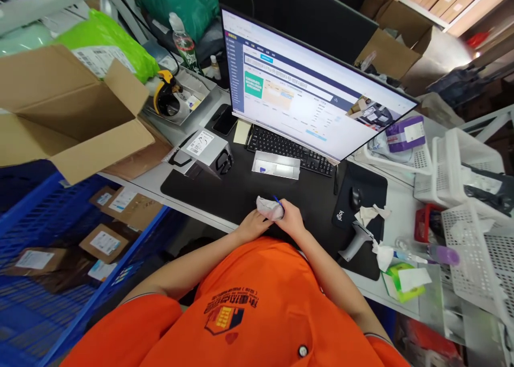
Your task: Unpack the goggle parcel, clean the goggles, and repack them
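Observation:
Both hands meet in front of my belly, at the near edge of the black desk mat (pixel 225 193). My left hand (pixel 254 225) is closed on a small crumpled white wrapping (pixel 268 208). From the other side, my right hand (pixel 290 219) grips the same white wrapping, and a thin blue pen-like stick (pixel 277 200) pokes up by its fingers. What lies inside the wrapping is hidden. Beyond the hands sits a shallow silver tray (pixel 277 165) with a small blue mark. To the left stands a silver box (pixel 206 150) with a label and a black curved design.
A monitor (pixel 289 83) stands behind a keyboard (pixel 289 147). On the right are a mouse (pixel 355 197), a grey scanner (pixel 355 242), a tissue pack (pixel 405 281) and white baskets (pixel 468 249). An opened carton (pixel 72 104) overhangs a blue crate (pixel 132 265) holding several parcels.

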Demonstrator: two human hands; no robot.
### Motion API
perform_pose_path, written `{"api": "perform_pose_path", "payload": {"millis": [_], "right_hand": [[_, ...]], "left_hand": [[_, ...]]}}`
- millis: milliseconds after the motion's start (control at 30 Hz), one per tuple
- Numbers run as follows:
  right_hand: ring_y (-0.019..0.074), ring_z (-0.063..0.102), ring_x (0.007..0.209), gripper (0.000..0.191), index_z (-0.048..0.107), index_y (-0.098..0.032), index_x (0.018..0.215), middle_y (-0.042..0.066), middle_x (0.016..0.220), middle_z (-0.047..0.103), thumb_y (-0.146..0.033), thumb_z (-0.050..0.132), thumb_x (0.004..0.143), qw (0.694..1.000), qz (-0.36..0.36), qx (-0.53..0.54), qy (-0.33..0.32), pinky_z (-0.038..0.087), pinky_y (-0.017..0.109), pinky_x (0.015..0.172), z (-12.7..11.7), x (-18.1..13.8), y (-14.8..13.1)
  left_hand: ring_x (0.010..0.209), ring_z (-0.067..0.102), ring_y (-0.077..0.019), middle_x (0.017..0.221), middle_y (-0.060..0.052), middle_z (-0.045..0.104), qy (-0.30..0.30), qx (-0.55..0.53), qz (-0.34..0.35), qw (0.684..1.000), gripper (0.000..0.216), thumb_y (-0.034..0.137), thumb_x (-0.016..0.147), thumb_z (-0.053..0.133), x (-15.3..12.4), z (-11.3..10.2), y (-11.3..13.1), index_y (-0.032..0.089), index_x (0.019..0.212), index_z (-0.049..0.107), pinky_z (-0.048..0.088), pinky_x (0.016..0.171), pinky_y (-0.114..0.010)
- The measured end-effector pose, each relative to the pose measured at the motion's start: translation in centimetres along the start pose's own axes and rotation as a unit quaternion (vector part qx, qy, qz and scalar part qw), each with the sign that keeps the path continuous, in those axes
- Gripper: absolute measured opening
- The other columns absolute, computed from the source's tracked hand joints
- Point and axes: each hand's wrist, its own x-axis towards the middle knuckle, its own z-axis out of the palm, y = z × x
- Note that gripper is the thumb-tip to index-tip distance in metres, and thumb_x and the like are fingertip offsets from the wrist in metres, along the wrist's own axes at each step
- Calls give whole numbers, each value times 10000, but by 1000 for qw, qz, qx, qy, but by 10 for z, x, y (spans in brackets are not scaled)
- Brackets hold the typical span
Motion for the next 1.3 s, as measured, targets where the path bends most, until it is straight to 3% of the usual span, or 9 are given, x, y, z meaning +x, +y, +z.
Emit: {"api": "perform_pose_path", "payload": {"millis": [267,433,567,700,867,1000,1100,1200,1300], "right_hand": [[298,700,952,200,584,-115,1100,218,1014,689,-94,481,929,972,103,-195,-81,516,391,823,13,-6,4],[301,642,1178,428,574,-105,1278,228,1240,657,-67,619,853,983,58,-133,-111,498,446,1008,18,0,12],[242,604,1285,665,546,-209,1427,117,1403,626,-189,745,792,989,-24,-17,-146,477,388,1100,1,-8,35],[246,502,1411,618,486,-210,1510,126,1532,517,-270,631,913,991,-27,36,-126,405,435,1186,-8,-43,53],[282,390,1490,687,352,-161,1591,180,1593,416,-327,569,960,995,31,37,-85,354,494,1216,7,-88,67],[293,459,1444,621,339,-136,1596,215,1553,460,-354,440,1023,995,72,22,-61,393,501,1187,17,-91,75],[292,432,1462,577,333,-173,1603,201,1570,438,-310,376,1044,996,68,4,-53,376,503,1196,19,-85,72],[338,375,1487,607,372,-302,1587,148,1628,356,-328,530,1002,997,35,-18,-61,367,543,1188,17,-79,60],[416,371,1464,729,453,-363,1537,156,1612,368,-340,752,872,997,5,-43,-66,377,614,1147,14,-71,46]], "left_hand": [[1046,618,-262,1087,-131,675,14,16,-5,1000,303,402,995,517,-11,7,-7,168,1135,650,511,967,-442],[1086,623,-293,1116,-138,668,10,10,0,1000,256,357,941,631,-8,10,-7,177,1122,652,525,965,-481],[1229,578,-323,1290,-164,605,15,-7,-19,1000,486,329,841,766,-5,10,-7,175,1263,579,505,1038,-507],[1263,562,-337,1351,-180,571,17,-21,-62,998,643,275,771,827,-5,9,-8,162,1330,530,498,1063,-510],[1290,547,-363,1379,-172,570,5,-39,-106,994,687,277,737,851,-5,9,-7,182,1343,542,463,1101,-547],[1381,485,-383,1483,-204,500,-9,-60,-117,991,837,329,713,871,-4,10,-5,170,1430,468,427,1146,-559],[1400,472,-379,1512,-223,471,-12,-68,-117,991,1045,333,697,874,-2,8,-4,162,1548,293,433,1148,-544],[1357,521,-354,1497,-222,483,-5,-62,-123,990,1131,295,714,840,0,5,-5,164,1593,140,462,1123,-520],[1330,545,-331,1481,-205,501,-4,-44,-119,992,1098,263,721,821,1,1,-7,170,1580,142,470,1119,-498]]}}
